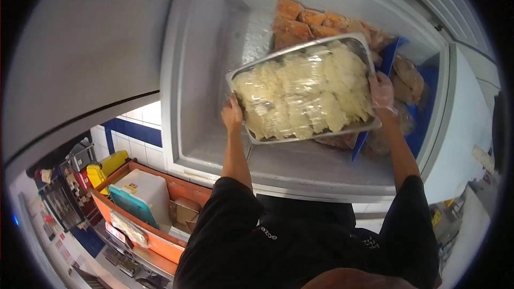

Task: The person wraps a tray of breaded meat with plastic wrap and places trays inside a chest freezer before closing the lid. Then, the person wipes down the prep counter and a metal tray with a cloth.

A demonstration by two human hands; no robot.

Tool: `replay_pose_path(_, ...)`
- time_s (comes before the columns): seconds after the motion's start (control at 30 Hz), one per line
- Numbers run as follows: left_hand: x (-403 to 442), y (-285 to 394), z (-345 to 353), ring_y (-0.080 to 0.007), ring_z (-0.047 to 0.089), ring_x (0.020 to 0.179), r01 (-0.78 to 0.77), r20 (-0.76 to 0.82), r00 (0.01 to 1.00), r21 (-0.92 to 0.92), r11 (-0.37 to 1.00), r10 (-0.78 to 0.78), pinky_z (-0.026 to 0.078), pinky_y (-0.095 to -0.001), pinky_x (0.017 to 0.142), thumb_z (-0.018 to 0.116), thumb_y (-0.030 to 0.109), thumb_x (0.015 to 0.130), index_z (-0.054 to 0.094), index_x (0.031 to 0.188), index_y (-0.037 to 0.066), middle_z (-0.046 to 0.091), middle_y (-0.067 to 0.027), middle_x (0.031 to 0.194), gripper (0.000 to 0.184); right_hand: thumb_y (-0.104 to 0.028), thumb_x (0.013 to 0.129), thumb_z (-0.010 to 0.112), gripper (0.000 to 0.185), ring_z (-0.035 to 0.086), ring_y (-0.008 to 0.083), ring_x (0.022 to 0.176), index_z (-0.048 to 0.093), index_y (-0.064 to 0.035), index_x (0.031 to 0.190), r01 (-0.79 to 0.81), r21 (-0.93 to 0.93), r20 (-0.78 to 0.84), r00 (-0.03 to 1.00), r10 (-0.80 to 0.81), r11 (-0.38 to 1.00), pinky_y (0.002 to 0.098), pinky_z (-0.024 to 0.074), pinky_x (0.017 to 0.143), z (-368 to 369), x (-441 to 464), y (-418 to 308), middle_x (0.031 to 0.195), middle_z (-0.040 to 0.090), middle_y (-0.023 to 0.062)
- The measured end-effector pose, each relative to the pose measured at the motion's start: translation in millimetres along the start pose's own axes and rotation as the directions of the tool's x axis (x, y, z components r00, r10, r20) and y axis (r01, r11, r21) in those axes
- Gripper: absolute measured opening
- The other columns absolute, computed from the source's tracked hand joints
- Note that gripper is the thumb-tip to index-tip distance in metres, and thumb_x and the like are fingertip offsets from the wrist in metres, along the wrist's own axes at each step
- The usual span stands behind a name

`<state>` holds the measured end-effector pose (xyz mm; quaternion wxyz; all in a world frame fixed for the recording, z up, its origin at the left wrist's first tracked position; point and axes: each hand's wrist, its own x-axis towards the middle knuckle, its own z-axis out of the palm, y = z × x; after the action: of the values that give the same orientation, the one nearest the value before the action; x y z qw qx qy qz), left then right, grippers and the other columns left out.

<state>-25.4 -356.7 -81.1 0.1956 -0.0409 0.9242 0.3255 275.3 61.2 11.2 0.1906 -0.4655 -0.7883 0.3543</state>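
Left hand (232, 113): grasping the left end of the metal tray (377, 123), fingers curled at its edge.
Right hand (381, 93): in a clear glove, grasping the tray's opposite end.
Tray: held within the mouth of the chest freezer (168, 128), turned askew to its walls; cannot tell whether its underside touches anything.
Load: pale, crumb-like pieces (300, 83), covered by clear film.
Step (judged): two-handed carrying or positioning of the tray.
Handling (judged): any shift calls for both ends kept level and matched; lowering would need the turn corrected and a flat support.
Obstructions: orange-brown packs (292, 27) beyond and partly beneath the tray; upright blue divider (392, 53) close by its right end.
Freezer, right: wrapped brown packs (408, 77).
Outside, left: orange bin (190, 190) holding a white tub (155, 187) and teal lid (131, 206).
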Motion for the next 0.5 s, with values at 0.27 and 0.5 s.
replay_pose_path(0.27, -34.8, -60.2, 33.9, -0.0466, 0.063, 0.122, 0.171, -0.089, 0.979, -0.143, 0.975, -0.184, 0.047, -0.0524, 0.104, 0.036, 0.06, 0.103, 0.067, 0.133, -0.004, 0.069, -0.03, 0.127, 0.076, -0.029, 0.096, 0.067, 0.031, 0.065, 0.0281, 0.078, 0.07, 0.0004, 0.107, 0.004, -0.15, 0.183, 0.983, 0.023, 0.989, 0.0365, 0.0529, 0.076, 15.0, 10.6, -69.7, 0.088, 0.07, 0.0178)
replay_pose_path(0.5, -31.3, -98.1, 65.5, -0.0469, 0.063, 0.122, 0.362, -0.045, 0.918, -0.317, 0.877, -0.395, 0.048, -0.0538, 0.103, 0.037, 0.058, 0.104, 0.066, 0.135, -0.002, 0.068, -0.0286, 0.13, 0.074, -0.031, 0.098, 0.063, 0.031, 0.069, 0.0368, 0.09, 0.071, -0.0025, 0.107, 0.524, -0.349, 0.291, 0.849, -0.441, 0.777, 0.0451, 0.0537, 0.081, 63.4, 45.7, -101.0, 0.096, 0.072, 0.0219)
